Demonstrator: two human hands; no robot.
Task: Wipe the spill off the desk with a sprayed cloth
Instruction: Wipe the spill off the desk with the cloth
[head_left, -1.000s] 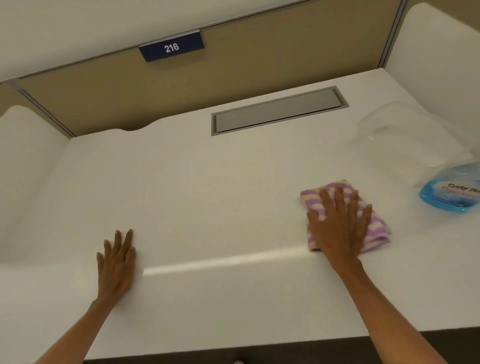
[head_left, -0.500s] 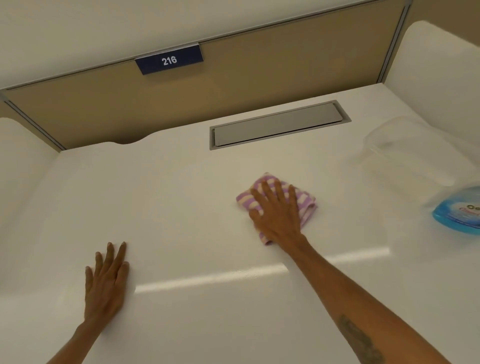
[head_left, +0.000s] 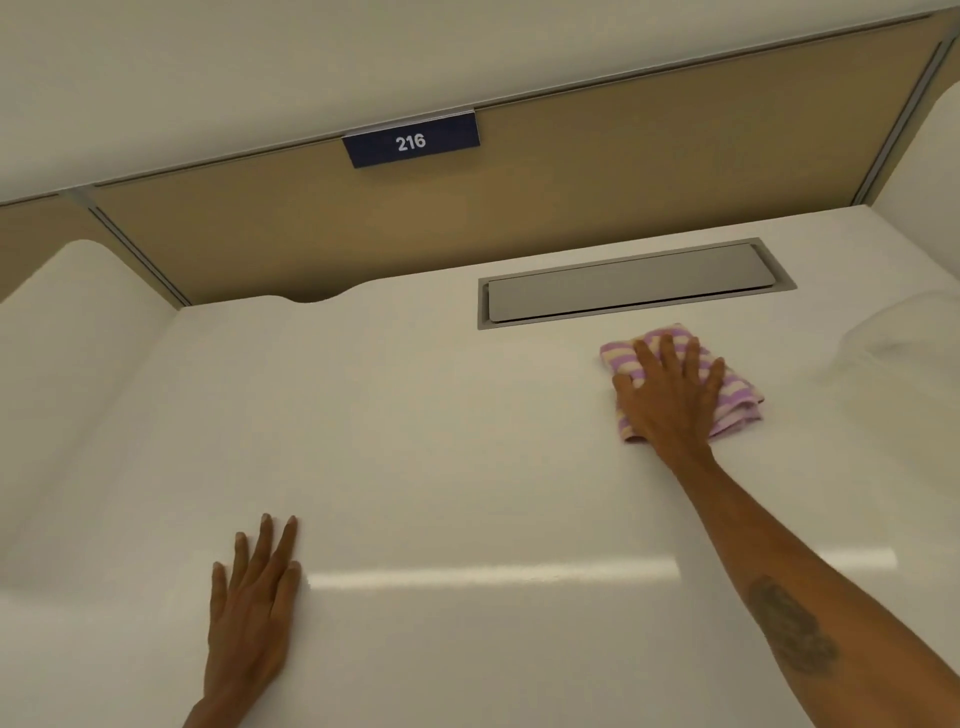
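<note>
One folded cloth, two hands, one white desk.

One purple-and-cream striped terry cloth (head_left: 730, 387), folded into a thick pad, is lying on the smooth white laminate desk (head_left: 441, 415), just in front of the one grey rectangular metal cable hatch (head_left: 631, 285) set into the desk's far right. The right hand (head_left: 670, 402) is pressing flat on the cloth, fingers spread and extended, covering its middle, with striped edges showing to the left, right and beyond the fingertips. The left hand (head_left: 252, 605) is resting palm-down on the bare desk at near left, fingers straight, holding nothing. One dark blue plate reading 216 (head_left: 410, 141) is hanging on the tan partition.
</note>
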